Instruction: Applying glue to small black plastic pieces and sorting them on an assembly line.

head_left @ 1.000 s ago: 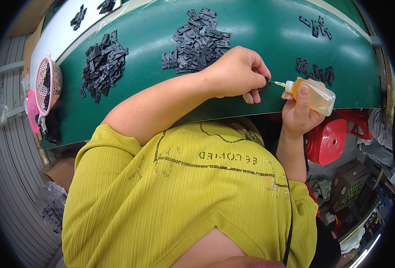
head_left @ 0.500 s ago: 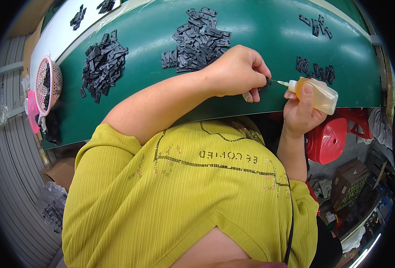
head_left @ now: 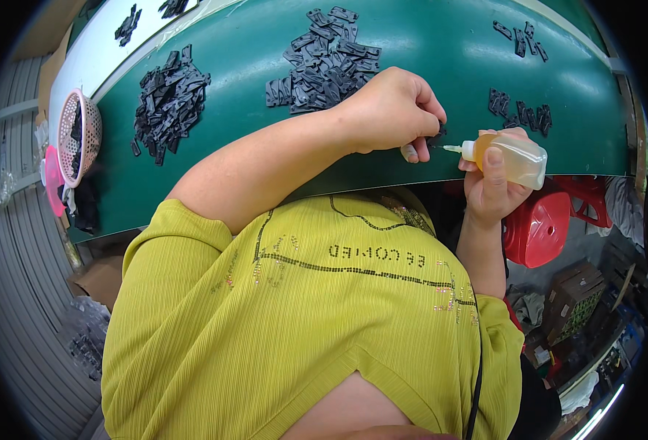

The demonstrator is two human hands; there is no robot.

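My left hand point(head_left: 405, 114) is closed in a pinch around a small black plastic piece point(head_left: 437, 134), mostly covered by the fingers. In my right hand point(head_left: 494, 180) lies a clear squeeze bottle point(head_left: 518, 159) with yellowish liquid, tilted so that its thin nozzle point(head_left: 452, 149) points left toward the piece. A short gap shows between the nozzle's tip and the left fingers. Beyond my left hand lies a big heap of flat black plastic pieces point(head_left: 331, 62). Further left is a second heap of smaller black pieces point(head_left: 166, 103).
Several black pieces point(head_left: 529, 117) lie in a group on the green table point(head_left: 441, 51), right of the bottle, with more point(head_left: 520, 40) behind. A pink basket point(head_left: 71, 139) stands at the left edge. Below the table's right end is a red stool point(head_left: 538, 227).
The bottle has shifted slightly left and down, its nozzle now lower beside the left fingers. My left hand has moved a little, still pinching the black piece.
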